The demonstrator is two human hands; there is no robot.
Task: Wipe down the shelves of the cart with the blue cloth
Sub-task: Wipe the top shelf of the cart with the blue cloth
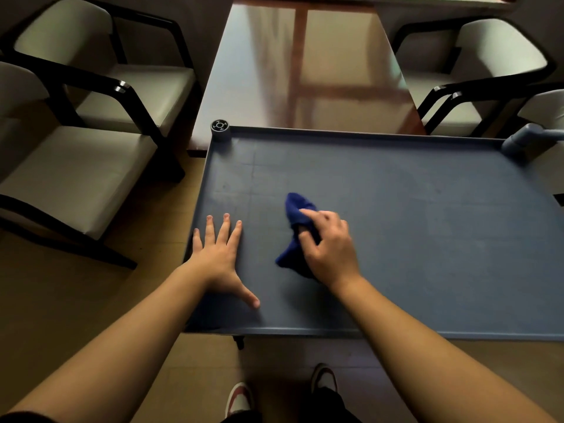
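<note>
The right hand [328, 248] grips the bunched blue cloth [294, 236] on the cart's [427, 239] flat, matte grey-blue rimmed top shelf. The left hand [218, 257] lies flat, fingers spread, near the shelf's left edge.

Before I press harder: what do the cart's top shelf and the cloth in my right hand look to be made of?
Top shelf: probably moulded plastic, matte grey-blue, judging by its one-piece raised rim and dull, faintly scuffed surface; painted metal can't be ruled out. Blue cloth: soft woven or microfibre fabric, as it bunches and folds under the right hand.
</note>
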